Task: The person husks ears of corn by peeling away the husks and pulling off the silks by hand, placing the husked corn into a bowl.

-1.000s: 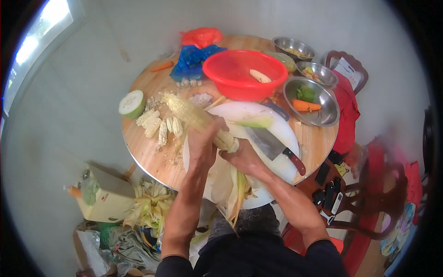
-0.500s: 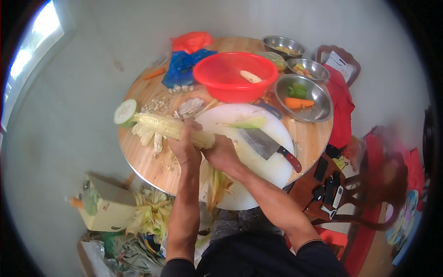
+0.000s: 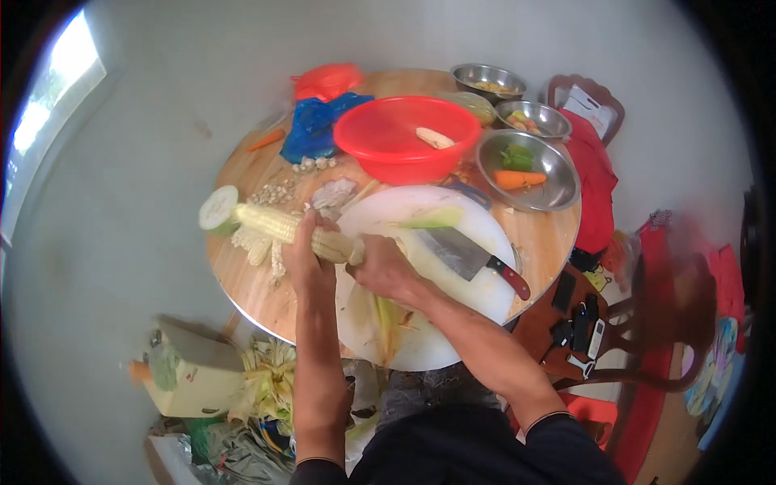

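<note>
A pale, husked corn cob (image 3: 267,222) slants above the table's left half, its tip toward the cut gourd. My left hand (image 3: 304,252) is wrapped round its middle. At its thick lower end, my right hand (image 3: 384,268) is closed with the fingers against the stub; their tips are partly hidden. Beneath my hands lies a round white cutting board (image 3: 485,311). On it rest a cleaver (image 3: 459,254) with a dark red handle, a pale green husk piece (image 3: 436,218) and yellowish husk strips (image 3: 384,323). More pale corn pieces (image 3: 257,246) lie under the cob.
Behind the board stands a red basin (image 3: 404,166) holding a pale cob. Steel bowls, one with a carrot (image 3: 517,179), line the right rear. A cut gourd (image 3: 218,208), garlic (image 3: 314,164) and a blue bag (image 3: 319,129) sit left. Husks (image 3: 271,376) are heaped below the table's edge.
The cob and my left hand have shifted slightly left, and the cob's thick end shows more clearly beside my right hand. The view has tilted a little.
</note>
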`<state>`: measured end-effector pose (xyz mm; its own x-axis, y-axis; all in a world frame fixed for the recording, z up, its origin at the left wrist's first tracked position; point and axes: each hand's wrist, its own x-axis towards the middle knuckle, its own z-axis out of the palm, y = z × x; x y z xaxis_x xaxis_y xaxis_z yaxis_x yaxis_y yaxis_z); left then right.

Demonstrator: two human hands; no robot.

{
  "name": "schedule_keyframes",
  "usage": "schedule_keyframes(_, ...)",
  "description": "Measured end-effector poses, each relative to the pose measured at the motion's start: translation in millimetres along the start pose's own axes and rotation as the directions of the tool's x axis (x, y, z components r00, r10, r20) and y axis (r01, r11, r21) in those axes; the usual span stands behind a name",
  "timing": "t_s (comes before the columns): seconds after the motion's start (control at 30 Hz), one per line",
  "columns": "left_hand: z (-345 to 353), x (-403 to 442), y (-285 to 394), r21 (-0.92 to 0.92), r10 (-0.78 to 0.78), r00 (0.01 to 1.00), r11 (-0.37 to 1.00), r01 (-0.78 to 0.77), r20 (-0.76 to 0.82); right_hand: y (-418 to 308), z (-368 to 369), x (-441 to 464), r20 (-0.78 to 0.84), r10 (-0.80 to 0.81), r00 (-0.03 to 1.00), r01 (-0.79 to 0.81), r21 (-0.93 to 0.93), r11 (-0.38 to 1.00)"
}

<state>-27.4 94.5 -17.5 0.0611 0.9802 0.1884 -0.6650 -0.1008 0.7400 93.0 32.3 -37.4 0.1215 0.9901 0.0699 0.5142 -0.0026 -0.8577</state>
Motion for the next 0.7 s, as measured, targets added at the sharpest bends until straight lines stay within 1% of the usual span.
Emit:
schedule_keyframes(0.03, -5, 6, -1, -0.052, -0.117, 0.993, 0.992, 0.118, 0.036, 3, 1, -2, 0.01, -0.008, 1.0, 0.008, 0.0, 1.0)
schedule_keyframes(0.07, -11, 10, -2, -0.101, -0.231, 0.97, 0.966, 0.238, 0.078, 7, 4, -4, -0.031, -0.058, 0.998, 0.06, 0.05, 0.997)
schedule_keyframes(0.1, -16, 13, -3, -0.103, -0.224, 0.972, 0.968, 0.23, 0.068, 6, 3, -7, -0.075, -0.106, 0.992, 0.113, 0.098, 0.989)
schedule_keyframes(0.13, -21, 16, -4, -0.173, -0.315, 0.941, 0.927, 0.333, 0.123, 5, -1, -10, -0.064, -0.111, 0.992, 0.117, 0.096, 0.989)
schedule_keyframes(0.17, -27, 18, -6, -0.235, -0.398, 0.899, 0.87, 0.433, 0.185, 5, -6, -15, 0.04, -0.152, 0.988, 0.145, 0.141, 0.979)
schedule_keyframes(0.2, -27, 16, -5, -0.239, -0.393, 0.903, 0.872, 0.427, 0.175, 4, -10, -18, 0.143, -0.196, 0.97, 0.167, 0.188, 0.968)
schedule_keyframes(0.23, -26, 14, -7, -0.271, -0.451, 0.88, 0.837, 0.475, 0.151, 7, -8, -19, 0.153, -0.201, 0.968, 0.171, 0.19, 0.967)
schedule_keyframes(0.27, -24, 13, -7, -0.301, -0.505, 0.853, 0.799, 0.52, 0.132, 12, -5, -19, 0.136, -0.207, 0.969, 0.173, 0.23, 0.958)
schedule_keyframes(0.3, -21, 11, -6, -0.341, -0.512, 0.846, 0.777, 0.529, 0.149, 10, -4, -19, 0.118, -0.211, 0.97, 0.173, 0.268, 0.948)
schedule_keyframes(0.33, -20, 9, -5, -0.344, -0.509, 0.849, 0.778, 0.525, 0.144, 8, -7, -20, 0.124, -0.213, 0.969, 0.174, 0.268, 0.948)
schedule_keyframes(0.4, -18, 6, -2, -0.396, -0.546, 0.818, 0.721, 0.569, 0.18, 5, -12, -27, 0.196, -0.197, 0.96, 0.134, 0.297, 0.945)
schedule_keyframes(0.43, -22, 9, -3, -0.398, -0.545, 0.819, 0.722, 0.566, 0.177, 5, -13, -29, 0.2, -0.198, 0.96, 0.133, 0.298, 0.945)
schedule_keyframes(0.5, -38, 22, -7, -0.465, -0.517, 0.835, 0.702, 0.539, 0.187, 6, -16, -35, 0.24, -0.338, 0.91, 0.29, 0.215, 0.933)
schedule_keyframes(0.53, -46, 25, -7, -0.467, -0.512, 0.839, 0.706, 0.532, 0.183, 4, -16, -41, 0.245, -0.343, 0.907, 0.293, 0.217, 0.931)
schedule_keyframes(0.6, -58, 32, 0, -0.688, -0.523, 0.808, 0.482, 0.543, 0.271, -4, -17, -50, 0.056, -0.349, 0.935, 0.337, 0.152, 0.929)
schedule_keyframes(0.63, -62, 31, 3, -0.7, -0.542, 0.804, 0.475, 0.533, 0.245, -6, -18, -51, 0.065, -0.355, 0.932, 0.342, 0.157, 0.926)
schedule_keyframes(0.67, -67, 29, 6, -0.704, -0.537, 0.81, 0.481, 0.523, 0.236, -8, -20, -52, -0.124, -0.243, 0.962, 0.269, 0.284, 0.92)
schedule_keyframes(0.7, -66, 24, 12, -0.714, -0.538, 0.822, 0.502, 0.489, 0.185, -10, -20, -53, -0.289, -0.095, 0.952, 0.215, 0.416, 0.883)
